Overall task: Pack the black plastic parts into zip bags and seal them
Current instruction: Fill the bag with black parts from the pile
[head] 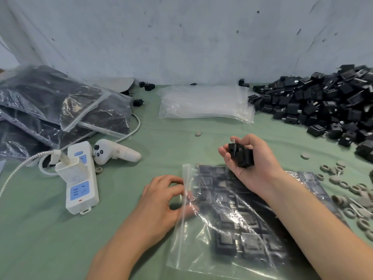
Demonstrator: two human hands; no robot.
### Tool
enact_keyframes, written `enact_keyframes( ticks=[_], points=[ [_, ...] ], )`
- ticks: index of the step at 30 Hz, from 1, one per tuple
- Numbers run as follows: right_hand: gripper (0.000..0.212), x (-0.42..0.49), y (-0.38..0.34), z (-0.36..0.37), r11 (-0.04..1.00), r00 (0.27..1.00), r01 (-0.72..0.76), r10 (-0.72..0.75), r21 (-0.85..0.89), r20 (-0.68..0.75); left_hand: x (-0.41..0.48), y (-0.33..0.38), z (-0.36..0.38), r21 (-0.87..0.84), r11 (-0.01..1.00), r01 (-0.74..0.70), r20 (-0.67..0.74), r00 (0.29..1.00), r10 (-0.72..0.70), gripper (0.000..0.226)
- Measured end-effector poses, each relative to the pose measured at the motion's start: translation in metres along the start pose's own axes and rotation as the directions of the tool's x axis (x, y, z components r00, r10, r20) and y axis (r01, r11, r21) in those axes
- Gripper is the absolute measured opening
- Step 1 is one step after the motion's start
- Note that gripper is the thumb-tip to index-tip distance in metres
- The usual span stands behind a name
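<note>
Black plastic parts [241, 155], two by the look of it, sit in your right hand [255, 166], which is palm-up with the fingers curled round them, above the far end of the zip bag [203, 235]. That bag lies flat at the near edge of the table [50, 229], right of the middle, with its mouth facing left. It already holds rows of packed parts [226, 242], and your right forearm crosses over it.

Your left hand [159, 201] is at the bag's mouth with its fingers bent. The thumb shows blurred through the plastic, so it seems to be pinching the open lip, though the blur leaves that uncertain.

Around you:
- A loose pile [323, 102] of the same parts fills the far right corner.
- A stack of empty bags [205, 102] lies at the far edge, just left of the pile.
- Filled bags [60, 106] are heaped against the left edge.
- Nearer you on the left, a white power strip [81, 190] with a charger [67, 165] plugged in lies beside a white controller [115, 152].
- Grey rings [353, 195] are scattered along the right edge, close to the bag's right side.
</note>
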State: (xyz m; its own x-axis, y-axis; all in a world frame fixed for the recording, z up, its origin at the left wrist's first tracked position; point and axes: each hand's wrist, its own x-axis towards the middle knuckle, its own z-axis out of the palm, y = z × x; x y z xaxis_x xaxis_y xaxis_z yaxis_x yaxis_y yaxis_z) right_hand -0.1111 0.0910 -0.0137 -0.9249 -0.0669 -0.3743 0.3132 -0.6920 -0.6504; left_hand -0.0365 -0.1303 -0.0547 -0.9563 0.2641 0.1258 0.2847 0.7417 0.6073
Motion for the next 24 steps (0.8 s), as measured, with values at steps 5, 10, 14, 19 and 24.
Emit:
enact_keyframes(
  ticks=[5,10,14,19,24],
  points=[
    [0.02,0.0,0.002,0.001,0.999,1.0,0.011,-0.011,-0.032,0.017,0.003,0.002,0.002,0.023,0.999,0.026,0.01,1.0,-0.026,0.045],
    [0.016,-0.004,0.007,0.004,0.985,0.998,0.014,-0.003,-0.17,0.067,0.001,0.0,0.001,0.017,1.0,0.024,0.04,0.999,-0.024,0.037],
    [0.014,-0.003,0.01,0.005,0.961,0.995,0.043,-0.016,-0.274,0.101,-0.001,-0.001,0.0,0.007,1.0,0.013,0.053,0.999,-0.014,0.042],
    [0.026,-0.004,0.01,0.005,0.894,0.977,0.15,-0.067,-0.423,0.204,-0.001,-0.007,-0.012,-0.049,0.998,0.028,-0.063,0.998,-0.031,0.023],
    [0.035,-0.006,0.017,0.007,0.641,0.887,0.438,-0.193,-0.63,0.42,0.004,0.002,-0.02,-0.26,0.964,0.044,-0.378,0.915,-0.144,0.017]
  ],
)
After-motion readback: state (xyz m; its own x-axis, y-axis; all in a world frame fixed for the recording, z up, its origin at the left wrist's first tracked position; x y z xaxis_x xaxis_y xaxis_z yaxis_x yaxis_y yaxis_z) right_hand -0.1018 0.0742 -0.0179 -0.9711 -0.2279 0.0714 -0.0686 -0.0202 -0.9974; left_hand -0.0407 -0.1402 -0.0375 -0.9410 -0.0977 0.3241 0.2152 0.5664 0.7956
